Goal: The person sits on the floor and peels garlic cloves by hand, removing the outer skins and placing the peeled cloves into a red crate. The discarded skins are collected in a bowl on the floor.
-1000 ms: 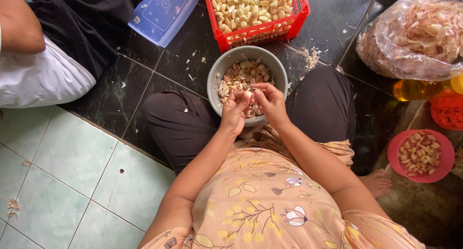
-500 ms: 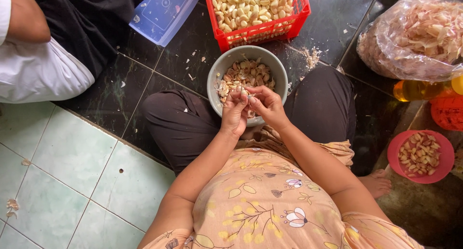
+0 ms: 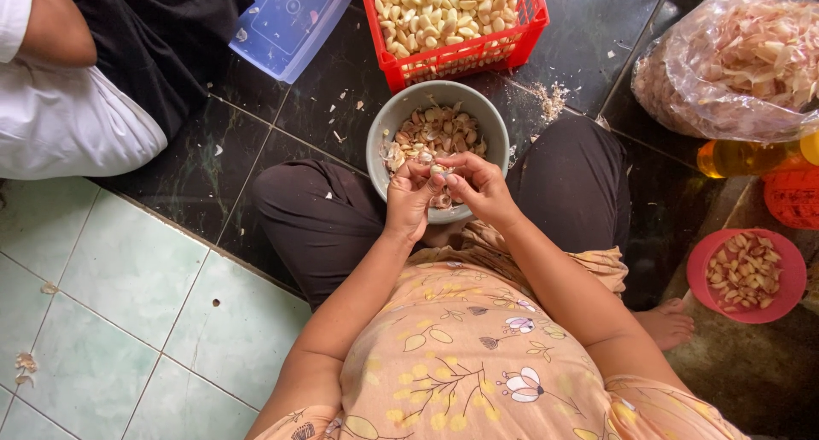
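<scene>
Right now, the left hand [image 3: 408, 203] and the right hand [image 3: 479, 187] are meeting over a grey bowl [image 3: 381, 140], and both are pinching one small garlic clove [image 3: 437, 171] between them. The fingers of both hands are pressing together around the clove, just above the near side of the bowl. It looks like they are picking at its skin, but the clove is too small to see how much skin is left on it.

The grey bowl is sitting on the dark floor [image 3: 281, 124] between the person's knees, and it is holding many more cloves that look like they have their papery skins on. So I think a lot of peeling is waiting to be done.

A good part looks done already. Just past the bowl, a red basket [image 3: 478, 58] is holding a big heap of smooth, pale cloves. Off to the right, a pink bowl [image 3: 789, 278] is holding some more cloves, and a clear bag [image 3: 674, 90] is bulging with dry skins. Little bits of skin are lying on the floor around the bowl.
</scene>
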